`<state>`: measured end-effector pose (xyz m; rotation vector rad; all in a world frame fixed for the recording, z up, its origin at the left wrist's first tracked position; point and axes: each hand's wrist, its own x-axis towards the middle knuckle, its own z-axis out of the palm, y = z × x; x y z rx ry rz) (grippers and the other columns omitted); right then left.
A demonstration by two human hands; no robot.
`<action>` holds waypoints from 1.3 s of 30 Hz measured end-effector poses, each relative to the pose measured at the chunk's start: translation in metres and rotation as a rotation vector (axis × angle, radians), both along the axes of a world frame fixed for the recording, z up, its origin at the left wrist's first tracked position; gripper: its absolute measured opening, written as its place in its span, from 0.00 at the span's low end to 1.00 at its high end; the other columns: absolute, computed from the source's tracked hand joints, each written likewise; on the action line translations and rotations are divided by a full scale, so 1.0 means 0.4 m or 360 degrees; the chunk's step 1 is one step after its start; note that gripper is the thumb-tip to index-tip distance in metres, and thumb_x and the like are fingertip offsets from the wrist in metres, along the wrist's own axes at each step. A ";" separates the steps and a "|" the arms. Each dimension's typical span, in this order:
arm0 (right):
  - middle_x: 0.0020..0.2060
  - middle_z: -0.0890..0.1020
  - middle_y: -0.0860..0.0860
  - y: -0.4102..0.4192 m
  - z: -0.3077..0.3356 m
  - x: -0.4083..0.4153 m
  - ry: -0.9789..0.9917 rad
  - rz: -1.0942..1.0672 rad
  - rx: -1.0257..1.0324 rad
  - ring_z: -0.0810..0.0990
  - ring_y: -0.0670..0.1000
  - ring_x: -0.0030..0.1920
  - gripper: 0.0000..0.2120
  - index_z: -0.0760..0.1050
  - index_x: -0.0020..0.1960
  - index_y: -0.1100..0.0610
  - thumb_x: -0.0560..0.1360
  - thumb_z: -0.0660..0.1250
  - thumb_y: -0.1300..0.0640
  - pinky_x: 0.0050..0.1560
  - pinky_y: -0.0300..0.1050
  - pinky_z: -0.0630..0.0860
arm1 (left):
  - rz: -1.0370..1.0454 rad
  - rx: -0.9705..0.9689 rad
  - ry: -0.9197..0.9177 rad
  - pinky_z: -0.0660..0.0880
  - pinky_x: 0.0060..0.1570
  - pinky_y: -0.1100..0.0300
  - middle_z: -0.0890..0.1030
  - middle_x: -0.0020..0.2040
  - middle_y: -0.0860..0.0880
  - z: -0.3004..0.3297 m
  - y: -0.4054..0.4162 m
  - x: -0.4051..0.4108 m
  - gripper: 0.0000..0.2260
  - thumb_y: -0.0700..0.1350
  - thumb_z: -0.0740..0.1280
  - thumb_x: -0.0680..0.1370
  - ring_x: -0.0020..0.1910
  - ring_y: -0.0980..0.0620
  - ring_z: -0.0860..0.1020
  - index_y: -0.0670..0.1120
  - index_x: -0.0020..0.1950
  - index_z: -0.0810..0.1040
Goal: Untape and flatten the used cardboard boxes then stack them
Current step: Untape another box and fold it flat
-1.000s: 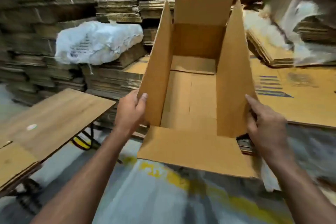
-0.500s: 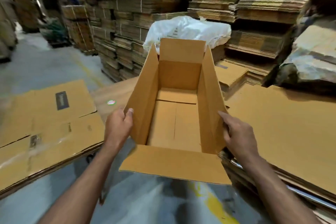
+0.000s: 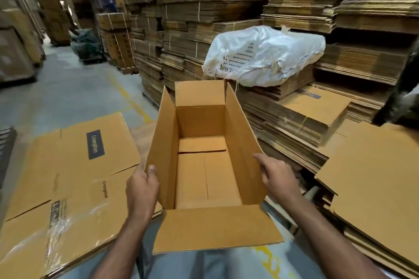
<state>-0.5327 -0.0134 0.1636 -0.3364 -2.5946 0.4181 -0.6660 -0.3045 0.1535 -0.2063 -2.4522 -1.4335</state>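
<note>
Head view. Item: open-topped brown corrugated cardboard box (image 3: 204,165), held up in front of the person, top flaps standing or folded out, bottom flaps closed.

Left hand (image 3: 141,188): grips the box's left wall, thumb inside over the edge. Right hand (image 3: 277,174): grips the right wall near its front corner, thumb on the inner face. The hands sit well apart, one on each side.

Beside the box, lower left: flattened printed brown carton with clear tape (image 3: 65,179). Right: flat brown cardboard sheets in low piles (image 3: 371,179). Behind: white woven sack (image 3: 265,56) on tied bundles.

Risk, judged: the bottom seam looks still joined, so pressing the walls flat now could buckle or tear them. A one-sided grip could let the box twist and drop.
</note>
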 end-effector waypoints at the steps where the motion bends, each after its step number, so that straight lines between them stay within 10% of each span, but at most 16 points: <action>1: 0.52 0.85 0.52 0.006 0.009 -0.026 -0.0008 0.0024 0.0015 0.83 0.55 0.50 0.17 0.78 0.63 0.55 0.76 0.65 0.66 0.48 0.49 0.78 | 0.0007 0.0002 -0.0001 0.78 0.44 0.51 0.83 0.45 0.47 0.002 0.001 -0.015 0.11 0.45 0.59 0.83 0.41 0.47 0.79 0.42 0.60 0.78; 31: 0.54 0.81 0.51 0.183 0.065 -0.556 -0.0323 0.0206 0.0115 0.81 0.53 0.51 0.17 0.68 0.69 0.49 0.81 0.61 0.58 0.52 0.53 0.80 | 0.0488 -0.0203 -0.0357 0.68 0.25 0.61 0.78 0.44 0.46 0.085 0.192 -0.329 0.09 0.44 0.61 0.83 0.31 0.52 0.76 0.40 0.60 0.70; 35: 0.60 0.74 0.54 0.156 0.077 -0.535 -0.0431 -0.0007 0.0300 0.75 0.54 0.58 0.24 0.63 0.73 0.50 0.79 0.65 0.56 0.54 0.52 0.79 | 0.0581 -0.0596 -0.0460 0.74 0.45 0.48 0.75 0.59 0.40 0.093 0.146 -0.359 0.17 0.46 0.68 0.78 0.54 0.41 0.74 0.42 0.63 0.69; 39: 0.75 0.56 0.62 0.148 0.053 -0.480 -0.0516 -0.0434 0.0644 0.56 0.61 0.75 0.33 0.62 0.74 0.55 0.73 0.72 0.54 0.70 0.64 0.62 | 0.0654 -0.1324 -0.0290 0.59 0.67 0.35 0.54 0.75 0.33 0.092 0.127 -0.364 0.35 0.47 0.70 0.75 0.76 0.34 0.49 0.43 0.77 0.55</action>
